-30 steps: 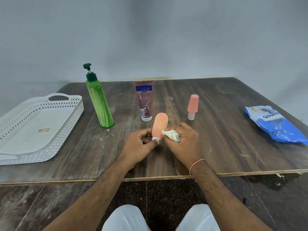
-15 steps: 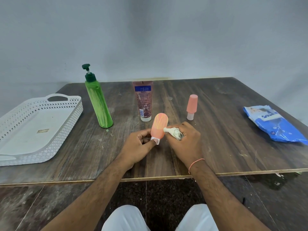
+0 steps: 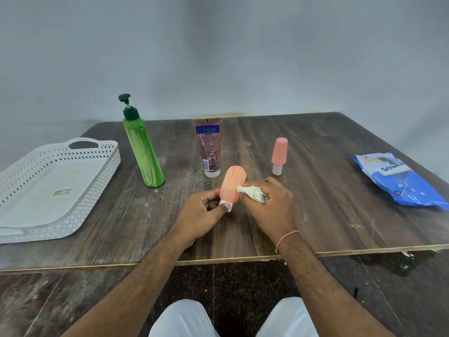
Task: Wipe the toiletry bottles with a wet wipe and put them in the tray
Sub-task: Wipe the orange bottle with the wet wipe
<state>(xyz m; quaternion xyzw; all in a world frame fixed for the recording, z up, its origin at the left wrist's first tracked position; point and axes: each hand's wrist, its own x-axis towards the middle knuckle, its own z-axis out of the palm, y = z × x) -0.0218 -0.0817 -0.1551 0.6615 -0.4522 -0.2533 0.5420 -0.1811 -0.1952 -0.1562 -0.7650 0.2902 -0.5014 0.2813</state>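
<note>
While the left hand (image 3: 206, 210) pinches the white cap end of a small orange squeeze bottle (image 3: 232, 184) and holds it upright just above the worktop (image 3: 315, 215), the right hand (image 3: 269, 203) is closed on a crumpled wet wipe (image 3: 251, 192), its tip pressed to the bottle's right side. Step in hand, as judged: wiping the first bottle. White perforated tray (image 3: 97, 181), far left, holds no bottles. Next likely needs the bottle turned for its unwiped faces, then carried left across to the tray. Unwiped, standing: green pump bottle (image 3: 143, 152), pink-brown tube (image 3: 209, 147), peach capped bottle (image 3: 279, 154). Tube's blue label reads "Vaseline"; other print too small. Blue wipes packet (image 3: 398, 181), far right, lettering illegible.
</note>
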